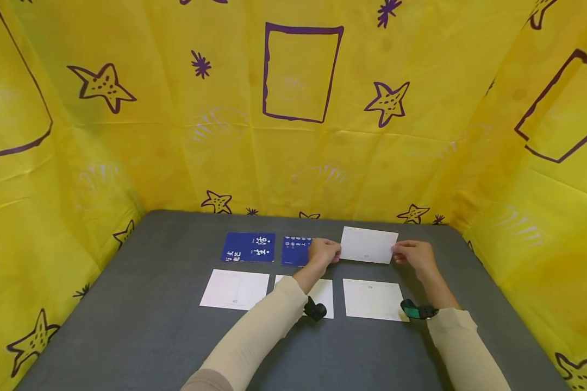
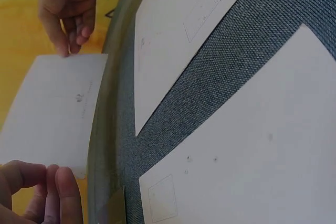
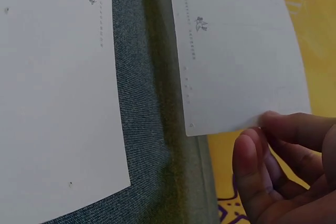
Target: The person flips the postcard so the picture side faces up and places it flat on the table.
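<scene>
A white postcard (image 1: 369, 244) with a small bird print is held up off the table at the back right. My left hand (image 1: 324, 251) pinches its left edge between thumb and fingers, and my right hand (image 1: 414, 254) pinches the right edge. In the right wrist view the right thumb and fingertips (image 3: 245, 153) grip near a corner of the card. Partly behind the left hand lies a blue card (image 1: 295, 251) with white characters. A white card (image 1: 372, 300) lies below the held one, near the right wrist.
Another blue card (image 1: 248, 247) lies at the back left of the dark grey table (image 1: 127, 309). Two more white cards lie in front, one at left (image 1: 235, 289) and a middle card (image 1: 323, 296) partly under the left forearm. Yellow patterned cloth (image 1: 176, 136) surrounds the table.
</scene>
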The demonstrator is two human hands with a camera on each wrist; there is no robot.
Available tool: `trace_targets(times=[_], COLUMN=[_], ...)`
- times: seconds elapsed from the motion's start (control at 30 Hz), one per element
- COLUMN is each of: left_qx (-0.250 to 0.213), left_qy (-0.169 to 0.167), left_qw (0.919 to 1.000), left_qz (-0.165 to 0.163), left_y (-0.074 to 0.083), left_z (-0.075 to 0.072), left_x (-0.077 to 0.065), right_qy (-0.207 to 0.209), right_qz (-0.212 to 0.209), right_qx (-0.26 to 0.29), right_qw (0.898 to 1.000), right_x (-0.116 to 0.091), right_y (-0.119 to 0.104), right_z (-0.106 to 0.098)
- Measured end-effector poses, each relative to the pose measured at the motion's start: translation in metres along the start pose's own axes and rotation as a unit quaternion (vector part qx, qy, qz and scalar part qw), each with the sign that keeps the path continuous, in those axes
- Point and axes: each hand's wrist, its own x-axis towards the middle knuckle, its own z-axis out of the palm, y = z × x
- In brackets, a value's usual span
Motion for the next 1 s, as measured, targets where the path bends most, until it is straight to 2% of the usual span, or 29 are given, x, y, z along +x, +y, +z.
trace_targets(times=[0.3,0.57,0.6,0.77,0.83,1.0], left_qx=[-0.006,-0.002,-0.001,-0.013,-0.018,-0.029], left_qy=[-0.003,0.006,0.004,-0.01,-0.014,-0.028], left_qw=[0.9994,0.9987,0.9987,0.9985,0.9983,0.998], left_qz=[0.035,0.05,0.051,0.053,0.054,0.049], left_y=[0.003,0.006,0.006,0.005,0.005,0.004], left_z=[-0.002,-0.002,-0.002,0.0,0.001,0.0], left_x=[-0.002,-0.001,0.0,0.001,0.001,-0.001], right_qy=[0.006,0.01,0.008,0.008,0.014,0.017], right_qz=[-0.046,-0.073,-0.076,-0.076,-0.073,-0.066], right_qx=[-0.005,0.045,0.064,0.082,0.074,0.114], right_qw=[0.999,0.996,0.995,0.994,0.995,0.991], right_x=[-0.003,-0.004,-0.005,-0.005,-0.005,-0.003], right_y=[0.0,0.001,0.002,0.005,0.006,0.011], right_z=[-0.003,-0.006,-0.006,-0.005,-0.005,-0.004])
